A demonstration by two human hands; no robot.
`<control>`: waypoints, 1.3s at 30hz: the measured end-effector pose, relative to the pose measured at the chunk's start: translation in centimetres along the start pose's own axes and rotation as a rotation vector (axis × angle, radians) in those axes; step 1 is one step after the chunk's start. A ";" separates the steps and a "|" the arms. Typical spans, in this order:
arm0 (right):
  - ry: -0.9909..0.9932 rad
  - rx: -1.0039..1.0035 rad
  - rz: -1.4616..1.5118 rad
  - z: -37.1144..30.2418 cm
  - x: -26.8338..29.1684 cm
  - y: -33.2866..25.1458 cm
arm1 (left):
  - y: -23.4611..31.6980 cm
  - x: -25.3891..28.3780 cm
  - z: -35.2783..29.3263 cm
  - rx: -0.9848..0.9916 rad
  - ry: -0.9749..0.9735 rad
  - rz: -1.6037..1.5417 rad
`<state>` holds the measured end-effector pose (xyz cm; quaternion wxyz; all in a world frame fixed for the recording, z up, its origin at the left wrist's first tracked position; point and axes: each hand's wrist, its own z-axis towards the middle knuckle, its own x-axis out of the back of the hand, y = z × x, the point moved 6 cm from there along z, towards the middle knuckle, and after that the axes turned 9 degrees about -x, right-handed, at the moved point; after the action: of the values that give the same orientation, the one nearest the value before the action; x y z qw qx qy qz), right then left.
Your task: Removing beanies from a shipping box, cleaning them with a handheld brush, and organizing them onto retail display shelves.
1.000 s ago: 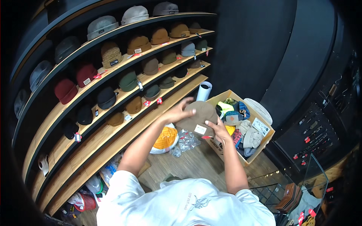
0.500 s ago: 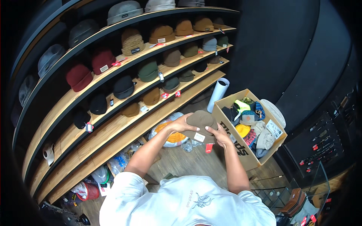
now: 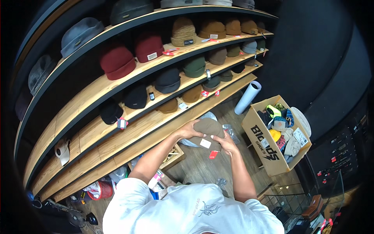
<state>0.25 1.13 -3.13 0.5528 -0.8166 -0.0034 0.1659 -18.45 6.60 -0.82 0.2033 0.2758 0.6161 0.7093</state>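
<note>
Between my two hands is a brown beanie (image 3: 209,128), held out in front of me with its pale label facing me and a red tag (image 3: 213,155) hanging below. My left hand (image 3: 188,130) grips its left side, the thumb across the front. On the other side my right hand (image 3: 227,143) pinches the edge, thumb also on the front. The fingers behind the beanie are hidden. Beyond it, curved wooden shelves (image 3: 128,144) carry rows of beanies, among them a maroon beanie (image 3: 117,63) and a dark green beanie (image 3: 194,67).
At the right stands an open cardboard box (image 3: 255,130) full of caps and hats, with a white rolled tube (image 3: 247,97) behind it. A white cap (image 3: 62,151) sits on a lower left shelf. Below are a red basket (image 3: 105,190) and a wooden crate (image 3: 174,156). A glass case (image 3: 307,195) is at lower right.
My view has turned left and come nearer the shelves, so shelves and box appear further right. Both hands keep hold of the brown beanie.
</note>
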 end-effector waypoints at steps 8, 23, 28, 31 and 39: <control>-0.047 0.020 -0.090 -0.9 -4.8 1.1 | -0.8 2.1 -8.6 -0.037 0.236 0.024; -0.186 -0.058 -0.265 3.3 -10.4 11.3 | -7.6 2.6 -18.7 0.228 0.367 -0.237; -0.146 0.020 -0.305 7.7 -10.6 13.9 | -12.6 5.2 -18.5 0.227 0.382 -0.215; -0.123 0.085 -0.313 11.3 -10.9 14.1 | -15.8 8.1 -17.5 0.221 0.427 -0.269; -0.173 0.176 -0.320 15.5 -15.6 13.3 | -14.3 14.1 -19.5 0.189 0.579 -0.246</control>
<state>-21.08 7.02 -16.15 0.6392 -0.7367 -0.1662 0.1450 -42.52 2.84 -14.65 0.0776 0.0039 0.7402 0.6679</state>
